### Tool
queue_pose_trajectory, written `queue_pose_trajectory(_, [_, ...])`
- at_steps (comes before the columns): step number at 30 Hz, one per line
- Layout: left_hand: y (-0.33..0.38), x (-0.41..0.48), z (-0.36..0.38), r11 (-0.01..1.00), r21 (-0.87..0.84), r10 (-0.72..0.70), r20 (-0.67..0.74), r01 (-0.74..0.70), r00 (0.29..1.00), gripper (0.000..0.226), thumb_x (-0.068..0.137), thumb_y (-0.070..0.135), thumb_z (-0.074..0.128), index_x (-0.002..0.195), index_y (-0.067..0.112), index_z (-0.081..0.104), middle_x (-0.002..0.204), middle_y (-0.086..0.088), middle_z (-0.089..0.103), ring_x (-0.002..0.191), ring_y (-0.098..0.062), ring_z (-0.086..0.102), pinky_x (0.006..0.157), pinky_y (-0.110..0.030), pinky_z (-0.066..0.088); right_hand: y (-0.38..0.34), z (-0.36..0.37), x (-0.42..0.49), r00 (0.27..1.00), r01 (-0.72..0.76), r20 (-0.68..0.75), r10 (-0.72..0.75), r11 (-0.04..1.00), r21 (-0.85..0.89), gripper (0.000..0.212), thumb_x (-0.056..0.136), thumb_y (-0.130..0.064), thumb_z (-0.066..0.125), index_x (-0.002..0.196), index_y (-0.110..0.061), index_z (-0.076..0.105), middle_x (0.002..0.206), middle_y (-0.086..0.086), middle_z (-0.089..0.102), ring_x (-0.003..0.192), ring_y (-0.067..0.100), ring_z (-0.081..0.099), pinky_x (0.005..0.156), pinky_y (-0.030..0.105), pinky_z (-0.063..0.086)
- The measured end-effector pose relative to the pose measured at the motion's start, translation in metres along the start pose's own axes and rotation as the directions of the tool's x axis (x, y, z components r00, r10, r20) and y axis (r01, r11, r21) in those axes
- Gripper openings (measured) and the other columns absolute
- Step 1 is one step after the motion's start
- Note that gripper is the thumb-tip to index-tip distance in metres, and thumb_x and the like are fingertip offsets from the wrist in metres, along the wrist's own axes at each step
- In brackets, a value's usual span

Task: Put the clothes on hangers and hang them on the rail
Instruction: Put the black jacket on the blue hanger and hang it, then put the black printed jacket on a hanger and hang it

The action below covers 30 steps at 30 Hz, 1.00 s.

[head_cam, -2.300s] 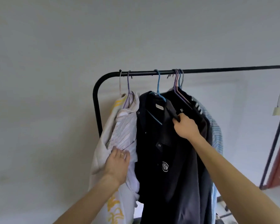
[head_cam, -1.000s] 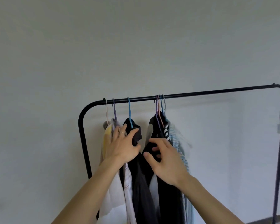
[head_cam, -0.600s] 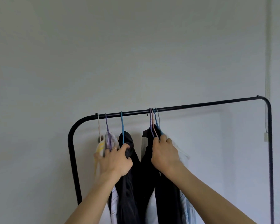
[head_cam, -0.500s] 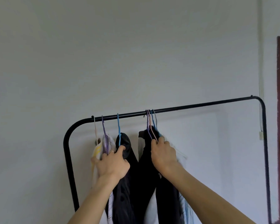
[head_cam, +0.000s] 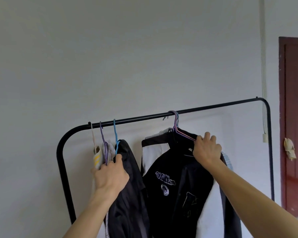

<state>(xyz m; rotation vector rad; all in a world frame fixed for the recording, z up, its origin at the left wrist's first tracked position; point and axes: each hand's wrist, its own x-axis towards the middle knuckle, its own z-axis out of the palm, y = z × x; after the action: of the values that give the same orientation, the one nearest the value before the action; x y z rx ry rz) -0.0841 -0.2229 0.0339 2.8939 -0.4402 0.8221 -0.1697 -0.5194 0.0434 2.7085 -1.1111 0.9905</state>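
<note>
A black rail (head_cam: pixel 144 116) runs across in front of a pale wall, rising to the right, and all the clothes hang from it in two groups. At the left end hang a pinkish hanger (head_cam: pixel 93 134) with a white garment (head_cam: pixel 97 158) that has yellow stripes, a purple hanger (head_cam: pixel 102 136) with a pale shirt (head_cam: pixel 110 148), and a blue hanger (head_cam: pixel 115 133) with a dark shirt (head_cam: pixel 127 169). The left hand (head_cam: pixel 110 176) is raised here, its fingers (head_cam: pixel 105 166) curled round the pale shirt at the foot of the purple hanger. Its thumb points up and touches the lower end of the blue hanger at the dark shirt's collar. Well apart to the right, a bunch of lilac and blue hangers (head_cam: pixel 175 122) hooks on the rail close together. They carry a black-and-white jacket (head_cam: pixel 170 186) with a purple script on the chest, and a light blue striped shirt (head_cam: pixel 228 160) shows behind it. The right hand (head_cam: pixel 206 150) grips the jacket's right shoulder, fingers (head_cam: pixel 207 137) folded over the top of the fabric where the hanger arms end. A dark red door (head_cam: pixel 294 117) stands at the far right.
</note>
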Motion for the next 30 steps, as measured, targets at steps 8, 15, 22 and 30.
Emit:
queue_pose_trajectory(8, [-0.010,-0.002,-0.007,0.999,-0.033,-0.014,0.032,0.016,0.999,0.056,0.087,0.025,0.037,0.142,0.032,0.031,0.115,0.001,0.066,0.103,-0.030,0.058,0.086,-0.046,0.033,0.003,-0.007,-0.015,0.988,0.055,-0.145,-0.053,0.998,0.011,0.026,0.089,-0.016,0.049,0.114,-0.015,0.054,0.117,0.012,0.045,0.090,0.032,0.051,0.074,0.041,0.037])
queue_pose_trajectory(15, [0.008,-0.016,-0.019,0.990,0.137,-0.041,0.089,0.029,0.995,0.053,0.084,0.034,0.042,0.138,0.030,0.040,0.149,-0.008,0.038,0.134,-0.034,0.032,0.101,-0.062,0.024,0.024,-0.048,-0.011,0.869,0.121,-0.494,-0.041,0.984,0.132,0.010,0.089,-0.009,0.052,0.092,-0.007,0.061,0.102,0.014,0.058,0.063,0.033,0.054,0.061,0.035,0.030])
queue_pose_trajectory(22, [0.090,-0.043,-0.022,0.836,-0.060,0.476,-0.417,-0.546,0.774,0.072,0.084,0.057,0.051,0.147,0.026,0.037,0.155,-0.012,0.034,0.144,-0.033,0.026,0.109,-0.067,0.012,0.100,-0.049,-0.104,0.844,0.208,-0.536,-0.036,0.942,0.264,0.007,0.095,-0.021,0.058,0.097,-0.017,0.064,0.104,0.005,0.056,0.062,0.028,0.056,0.068,0.036,0.039])
queue_pose_trajectory(30, [0.194,-0.137,0.000,0.545,-0.684,0.696,0.046,-0.485,0.717,0.033,0.094,0.063,0.037,0.074,0.037,0.040,0.044,0.005,0.042,0.047,-0.013,0.043,0.058,-0.034,0.038,0.206,-0.017,-0.248,0.930,-0.011,-0.339,0.141,0.934,0.357,0.018,0.086,-0.029,0.072,0.101,-0.020,0.067,0.102,-0.002,0.061,0.085,0.020,0.059,0.078,0.035,0.048])
